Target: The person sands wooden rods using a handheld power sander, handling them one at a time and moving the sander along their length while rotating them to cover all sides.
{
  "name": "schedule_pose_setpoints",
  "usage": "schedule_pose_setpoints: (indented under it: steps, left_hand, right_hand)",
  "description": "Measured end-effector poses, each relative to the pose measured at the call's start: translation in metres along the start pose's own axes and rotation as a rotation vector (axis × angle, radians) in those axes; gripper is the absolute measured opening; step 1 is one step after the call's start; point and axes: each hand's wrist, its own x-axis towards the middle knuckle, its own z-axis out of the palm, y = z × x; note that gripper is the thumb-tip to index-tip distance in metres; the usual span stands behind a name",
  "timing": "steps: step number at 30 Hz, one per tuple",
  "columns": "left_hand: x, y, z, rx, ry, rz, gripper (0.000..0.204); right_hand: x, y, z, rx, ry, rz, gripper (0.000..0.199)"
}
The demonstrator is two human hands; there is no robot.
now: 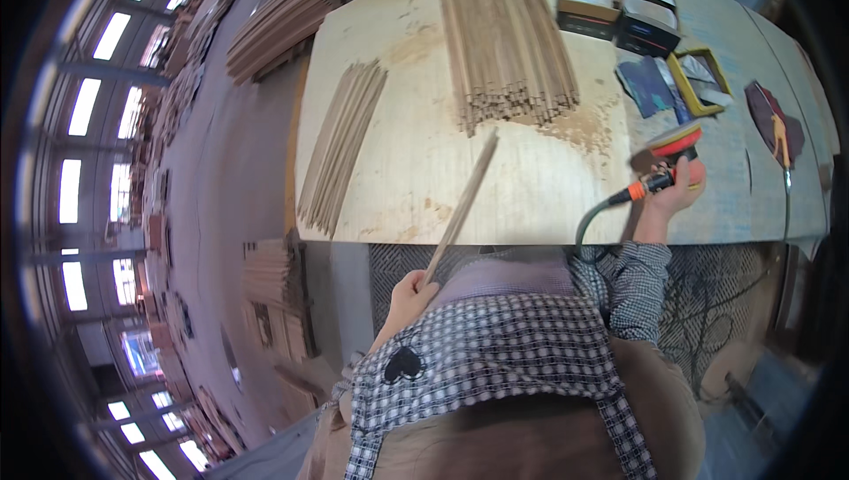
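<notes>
The left hand [409, 293] has its grip closed on the low end of a thin wooden stick [462, 208]. The stick slants up and right over the table [398, 171], toward the big stick pile [506, 34] at the top middle. The right hand [674, 186] grips an orange sander [674, 140] at the right. Open boxes [617, 10] at the upper right hold round discs.

Orange-topped sander [674, 146], pale brown wooden strip [462, 211], black-and-white checked apron [495, 347], yellow tray [700, 80]

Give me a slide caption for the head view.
Left hand holds a wooden strip; right hand grips an orange sander.
</notes>
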Motion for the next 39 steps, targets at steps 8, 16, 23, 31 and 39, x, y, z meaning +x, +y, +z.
schedule_pose_setpoints:
  steps: [8, 16, 23, 31, 39]
  left_hand:
    - [0.046, -0.009, -0.010, 0.257, 0.087, 0.103, 0.038]
    - [0.062, -0.090, -0.027, 0.571, 0.105, 0.237, 0.024]
    - [0.071, -0.101, -0.027, 0.683, 0.304, 0.541, 0.028]
    - [0.087, -0.110, -0.023, 0.632, 0.345, 0.598, 0.026]
    - [0.095, -0.108, -0.030, 0.613, 0.302, 0.670, 0.030]
  right_hand:
    - [-0.043, -0.027, 0.028, -0.384, -0.180, -0.045, 0.075]
    - [-0.123, -0.005, 0.051, -0.770, -0.919, -0.133, 0.079]
    - [-0.177, 0.032, 0.092, -1.297, -1.621, -0.445, 0.081]
    - [-0.203, 0.048, 0.114, -1.526, -1.645, -0.473, 0.080]
    - [-0.282, 0.034, 0.107, -1.472, -1.872, -0.452, 0.077]
